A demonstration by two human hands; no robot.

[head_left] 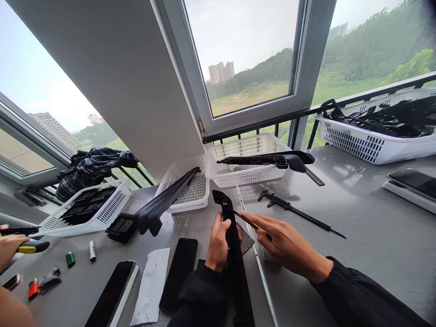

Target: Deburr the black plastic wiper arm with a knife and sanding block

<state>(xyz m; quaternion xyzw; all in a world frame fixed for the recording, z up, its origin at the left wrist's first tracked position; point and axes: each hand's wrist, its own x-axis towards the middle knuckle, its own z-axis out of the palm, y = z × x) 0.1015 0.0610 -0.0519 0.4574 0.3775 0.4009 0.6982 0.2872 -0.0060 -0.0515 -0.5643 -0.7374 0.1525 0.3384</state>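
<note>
My left hand (pixel 220 240) is wrapped round a long black plastic part (pixel 233 247) with a curved, ribbed upper end. The part stands slanting, and its lower end runs down past my sleeve. In my right hand (pixel 286 247) is a slim yellow-and-black knife (pixel 251 221), its tip at the part's edge just below the curved end. Whether the tip touches the plastic I cannot tell. A grey pad (pixel 247 243) shows partly behind the part. To the right lies a black caliper (pixel 299 212) on the metal table (pixel 340 190).
White baskets (pixel 184 206) hold more black parts; long ones (pixel 153 206) lean over their rims. A full basket (pixel 354 141) stands far right. Left are a phone (pixel 179 272), white paper (pixel 151 284), batteries (pixel 92 250) and a lighter (pixel 33 289). A co-worker's hand (pixel 10 250) holds a yellow-and-grey tool.
</note>
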